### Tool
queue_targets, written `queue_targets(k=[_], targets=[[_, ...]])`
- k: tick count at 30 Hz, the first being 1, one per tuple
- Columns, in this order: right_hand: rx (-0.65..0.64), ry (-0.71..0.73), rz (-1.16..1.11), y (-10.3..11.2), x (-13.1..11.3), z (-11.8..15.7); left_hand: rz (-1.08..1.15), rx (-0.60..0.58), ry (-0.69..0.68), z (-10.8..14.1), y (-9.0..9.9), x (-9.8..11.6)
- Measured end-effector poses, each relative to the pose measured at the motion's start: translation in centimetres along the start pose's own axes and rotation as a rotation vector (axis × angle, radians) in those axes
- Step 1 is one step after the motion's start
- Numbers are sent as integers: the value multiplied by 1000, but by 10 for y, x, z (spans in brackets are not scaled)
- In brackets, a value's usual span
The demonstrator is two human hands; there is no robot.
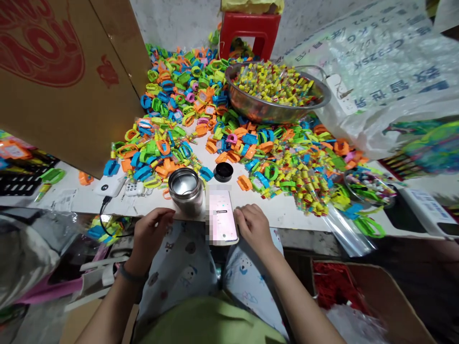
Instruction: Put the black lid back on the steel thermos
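My left hand point(152, 235) is at the table's front edge, its fingers curled in, with nothing showing in them. Just right of it stands a metal cup point(188, 193), its top uncovered and its inside shiny. A round black lid point(224, 171) lies behind, to the cup's right. Between my hands a phone point(223, 217) with a lit screen rests face up, its near end sticking out past the table edge. My right hand point(255, 228) is loosely closed beside the phone's right side, the thumb close to it. Nothing can be seen in that hand.
Colourful plastic toy watches point(172, 100) are heaped over the table point(283, 217). A steel basin point(265, 107) holds small yellow pieces. A large cardboard box point(107, 105) stands left, a red stool point(251, 26) behind, and a printed plastic sack point(387, 57) at right. A white power bank point(111, 185) lies left.
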State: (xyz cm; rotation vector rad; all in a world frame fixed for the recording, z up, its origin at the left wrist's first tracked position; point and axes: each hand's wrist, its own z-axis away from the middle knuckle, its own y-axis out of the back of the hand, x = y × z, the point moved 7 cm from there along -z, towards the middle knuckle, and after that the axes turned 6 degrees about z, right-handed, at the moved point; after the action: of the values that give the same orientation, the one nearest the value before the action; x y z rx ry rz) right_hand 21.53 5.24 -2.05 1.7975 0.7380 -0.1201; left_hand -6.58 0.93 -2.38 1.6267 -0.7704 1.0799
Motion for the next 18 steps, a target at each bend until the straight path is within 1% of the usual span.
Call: queue_targets(k=[4, 7, 10, 12, 15, 18], targets=[[2, -44, -145, -4, 3, 8, 4, -41, 38, 5, -3, -2], [5, -32, -188, -3, 2, 15, 91, -85, 81, 8, -6, -10], [-17, 33, -218, 0, -4, 25, 217, -65, 124, 10, -6, -15], [-13, 107, -234, 2, -9, 33, 277, -67, 161, 11, -7, -17], [-20, 217, -212, 4, -15, 45, 276, -85, 197, 9, -8, -14], [-82, 278, -145, -1, -17, 54, 279, -80, 182, 5, -7, -10]])
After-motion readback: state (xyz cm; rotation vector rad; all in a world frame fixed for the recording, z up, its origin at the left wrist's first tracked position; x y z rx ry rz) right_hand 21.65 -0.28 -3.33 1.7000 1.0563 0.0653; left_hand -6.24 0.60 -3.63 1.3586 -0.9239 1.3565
